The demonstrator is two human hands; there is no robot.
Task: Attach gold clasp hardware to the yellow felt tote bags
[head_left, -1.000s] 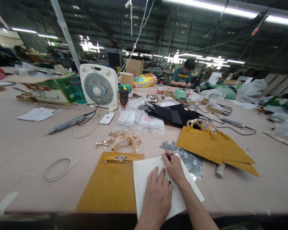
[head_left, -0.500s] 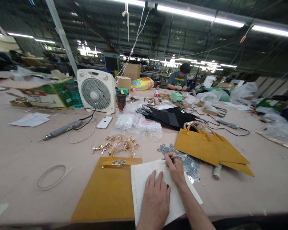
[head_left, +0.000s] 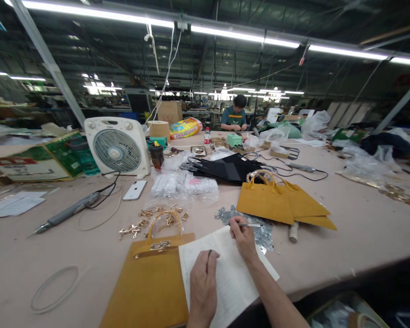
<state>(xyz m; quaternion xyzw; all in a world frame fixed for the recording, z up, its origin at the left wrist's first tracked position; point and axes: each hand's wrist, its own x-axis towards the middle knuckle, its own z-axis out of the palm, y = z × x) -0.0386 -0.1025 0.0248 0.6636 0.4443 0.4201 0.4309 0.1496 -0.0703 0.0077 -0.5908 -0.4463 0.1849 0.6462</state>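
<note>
A sheet of white paper, covered with faint lines, lies at the table's front edge. Over its upper part, my right hand grips a pen, whose tip points left. My left hand rests on the paper's left side, fingers curled, with a small black piece showing by the thumb; its kind is unclear. A mustard-yellow handbag with a gold clasp lies flat beside the paper. Grey metal plates are heaped just behind my right hand.
More yellow bag pieces and black bags lie behind. Gold fittings, a phone, an electric screwdriver and a fan stand or lie leftward. Across the table sits a person.
My left hand has drawn in from flat, spread fingers to a curled shape and shifted left on the paper. My right hand still holds the pen. The view has turned right.
</note>
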